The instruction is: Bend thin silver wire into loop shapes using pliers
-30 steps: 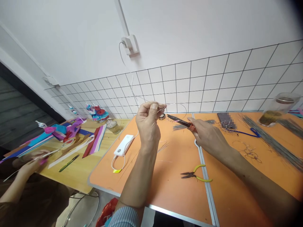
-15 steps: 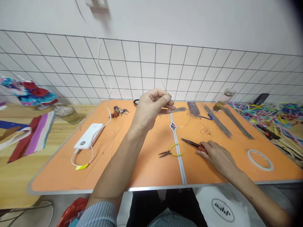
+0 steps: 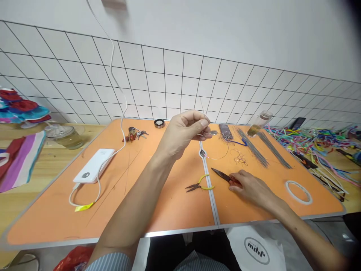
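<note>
My left hand (image 3: pixel 187 130) is raised over the middle of the orange table (image 3: pixel 166 203), thumb and fingertips pinched on a thin wire (image 3: pixel 203 107). One end of it points up above the fingers; a curved length hangs to the right of the hand. My right hand (image 3: pixel 254 190) lies low at the right, its fingers closed around the red handles of long-nose pliers (image 3: pixel 221 174). The dark jaws point left and rest on or just above the tabletop. Small yellow-handled pliers (image 3: pixel 199 186) lie partly open on the table's centre seam, between my two arms.
Bundles of straight wires (image 3: pixel 254 148), a wire tangle (image 3: pixel 239 158), a phone (image 3: pixel 225 131) and a lidded jar (image 3: pixel 259 124) occupy the right side. A white tape ring (image 3: pixel 298 192) lies near the right edge. Leftward are a cabled power bank (image 3: pixel 94 165), keys (image 3: pixel 135 134) and black tape (image 3: pixel 159 123).
The view has shifted and tilted a little. My left hand still pinches the wire, and my right hand stays on the red-handled pliers, with little movement against the table.
</note>
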The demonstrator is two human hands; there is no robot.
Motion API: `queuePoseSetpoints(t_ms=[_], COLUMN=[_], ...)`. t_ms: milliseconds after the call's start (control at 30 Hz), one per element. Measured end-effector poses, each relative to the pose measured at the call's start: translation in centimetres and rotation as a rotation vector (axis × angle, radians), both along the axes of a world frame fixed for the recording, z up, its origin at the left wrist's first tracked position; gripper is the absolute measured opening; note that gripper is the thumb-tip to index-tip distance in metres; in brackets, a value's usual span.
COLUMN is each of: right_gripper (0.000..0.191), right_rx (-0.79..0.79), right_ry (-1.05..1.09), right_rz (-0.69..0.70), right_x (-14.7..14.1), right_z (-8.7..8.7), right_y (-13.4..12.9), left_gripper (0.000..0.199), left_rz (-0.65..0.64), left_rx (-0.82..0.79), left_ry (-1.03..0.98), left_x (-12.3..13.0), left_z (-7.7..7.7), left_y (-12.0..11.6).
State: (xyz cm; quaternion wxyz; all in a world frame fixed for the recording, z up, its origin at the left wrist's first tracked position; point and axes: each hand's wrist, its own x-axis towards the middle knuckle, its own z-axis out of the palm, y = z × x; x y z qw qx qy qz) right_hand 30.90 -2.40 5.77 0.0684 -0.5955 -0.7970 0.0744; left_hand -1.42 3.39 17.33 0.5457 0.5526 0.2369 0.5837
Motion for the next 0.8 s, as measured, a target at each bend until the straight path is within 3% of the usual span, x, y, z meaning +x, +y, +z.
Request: queuePoseSetpoints(t_ms=[100, 200, 300, 467, 600, 800], right_gripper=[0.026, 0.042, 0.048, 0.045, 0.044, 0.044], right_rx=[0.067, 0.032, 0.005, -0.011, 0.083, 0.161], right_ry=[0.437, 0.807, 0.945, 1.073, 1.173, 1.228], right_rz=[0.055, 0.138, 0.246, 0.338, 0.308, 0.255], right_x=[-1.8, -5.1, -8.3, -10.2, -9.7, -9.1], right_z=[5.1, 10.4, 13.4, 13.3, 12.9, 13.7], right_y=[1.8, 3.5, 4.8, 5.6, 5.8, 6.0], left_gripper=[0.029, 0.027, 0.023, 0.022, 0.027, 0.038], left_rz=[-0.065, -0.123, -0.146, -0.179, -0.155, -0.244], left_rx=[-0.046, -0.086, -0.09, -0.112, -0.176, -0.276], left_ry=[0.06, 0.132, 0.192, 0.178, 0.081, -0.071], left_x=[0.6, 1.5, 2.2, 2.8, 3.5, 4.3], left_z=[-0.3, -0.6, -1.1, -1.6, -2.0, -2.6], left_y=[-0.1, -0.5, -0.8, -0.9, -0.6, -0.6])
